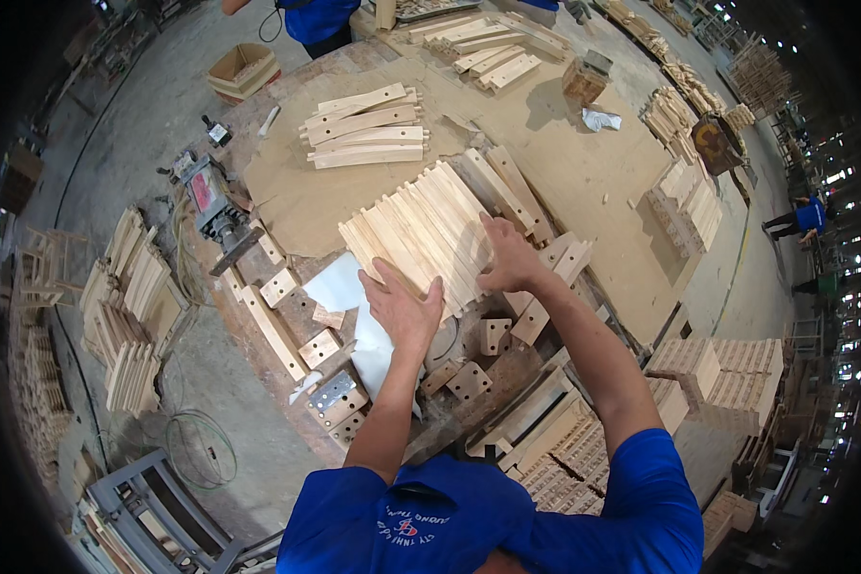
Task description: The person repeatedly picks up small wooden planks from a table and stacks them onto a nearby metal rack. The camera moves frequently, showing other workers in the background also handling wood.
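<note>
A row of pale wooden slats [416, 230] lies side by side on the bench. My left hand [404, 311] rests at the near edge of this row, fingers and thumb spread against the slat ends. At the row's right side is my right hand [515, 260], its thumb and forefinger wide apart and touching the outer slats. Neither hand is closed round a single slat. White sheet material [340, 285] lies under and beside my left hand. Several drilled wooden blocks [470, 381] sit in front of the row.
Beyond the row is a loose stack of drilled slats [368, 126]. A clamp-like metal device [209, 196] stands at the bench's left edge. Longer wooden pieces [518, 191] lie to the right. A cardboard box [243, 72] and another person in blue [322, 19] are at the far side.
</note>
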Available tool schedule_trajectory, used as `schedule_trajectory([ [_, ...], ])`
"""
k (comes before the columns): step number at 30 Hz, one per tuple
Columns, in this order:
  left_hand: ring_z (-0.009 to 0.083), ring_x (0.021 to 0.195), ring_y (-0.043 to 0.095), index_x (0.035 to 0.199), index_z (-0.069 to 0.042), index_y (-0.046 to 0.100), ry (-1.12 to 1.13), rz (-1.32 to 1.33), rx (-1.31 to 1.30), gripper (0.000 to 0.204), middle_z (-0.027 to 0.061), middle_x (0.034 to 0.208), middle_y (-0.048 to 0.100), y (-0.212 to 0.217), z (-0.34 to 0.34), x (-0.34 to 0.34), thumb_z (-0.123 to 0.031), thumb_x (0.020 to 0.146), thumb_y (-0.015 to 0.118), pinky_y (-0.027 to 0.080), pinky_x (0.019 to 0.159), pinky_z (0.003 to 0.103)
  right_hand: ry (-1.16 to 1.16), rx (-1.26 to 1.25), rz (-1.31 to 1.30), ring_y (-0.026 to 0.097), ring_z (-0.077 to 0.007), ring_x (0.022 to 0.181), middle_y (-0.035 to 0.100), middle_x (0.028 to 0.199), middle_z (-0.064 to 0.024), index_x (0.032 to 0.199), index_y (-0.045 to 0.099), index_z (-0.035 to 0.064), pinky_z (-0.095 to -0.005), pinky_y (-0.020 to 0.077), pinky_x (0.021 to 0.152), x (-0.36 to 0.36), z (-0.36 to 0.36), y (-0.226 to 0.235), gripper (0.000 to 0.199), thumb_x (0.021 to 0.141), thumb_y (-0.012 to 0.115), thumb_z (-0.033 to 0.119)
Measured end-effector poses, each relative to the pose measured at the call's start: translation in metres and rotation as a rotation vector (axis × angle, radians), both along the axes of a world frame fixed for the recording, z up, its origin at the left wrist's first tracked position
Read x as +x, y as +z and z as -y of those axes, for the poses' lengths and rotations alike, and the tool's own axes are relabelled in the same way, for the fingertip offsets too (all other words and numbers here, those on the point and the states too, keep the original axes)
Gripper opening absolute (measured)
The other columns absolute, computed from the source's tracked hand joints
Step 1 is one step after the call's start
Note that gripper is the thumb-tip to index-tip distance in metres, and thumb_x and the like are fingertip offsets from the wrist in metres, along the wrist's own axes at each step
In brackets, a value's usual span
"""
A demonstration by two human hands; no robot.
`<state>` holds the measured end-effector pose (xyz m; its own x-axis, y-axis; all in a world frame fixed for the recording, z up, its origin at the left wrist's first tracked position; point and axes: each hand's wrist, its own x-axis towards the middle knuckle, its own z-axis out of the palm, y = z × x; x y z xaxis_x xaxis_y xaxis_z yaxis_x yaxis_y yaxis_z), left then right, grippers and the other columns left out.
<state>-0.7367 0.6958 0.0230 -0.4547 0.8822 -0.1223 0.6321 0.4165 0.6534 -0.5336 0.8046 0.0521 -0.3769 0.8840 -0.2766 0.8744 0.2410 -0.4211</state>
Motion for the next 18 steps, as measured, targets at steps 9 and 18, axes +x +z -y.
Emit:
schedule_trajectory([
  [9,0.0549,0.153,0.019,0.164,0.006,0.015,0.016,-0.01,0.025,0.117,0.0433,0.164,0.012,-0.002,0.001,0.0,-0.047,0.083,0.082,0.024,0.123,0.059,-0.046,0.104,0.173,0.04,-0.0538,0.143,0.033,0.16,-0.031,0.166,0.018,0.0135,-0.0611,0.0363,0.117,-0.007,0.0,-0.002,0.121,0.063,0.08,0.03],
  [18,0.0545,0.153,0.02,0.164,0.006,0.017,0.032,-0.018,0.016,0.116,0.0428,0.164,0.012,0.001,0.001,0.002,-0.047,0.083,0.082,0.025,0.123,0.058,-0.149,0.159,0.195,0.045,-0.0502,0.137,0.04,0.151,-0.0281,0.166,0.022,0.0151,-0.0624,0.0382,0.113,-0.029,-0.006,-0.006,0.115,0.071,0.081,0.041],
])
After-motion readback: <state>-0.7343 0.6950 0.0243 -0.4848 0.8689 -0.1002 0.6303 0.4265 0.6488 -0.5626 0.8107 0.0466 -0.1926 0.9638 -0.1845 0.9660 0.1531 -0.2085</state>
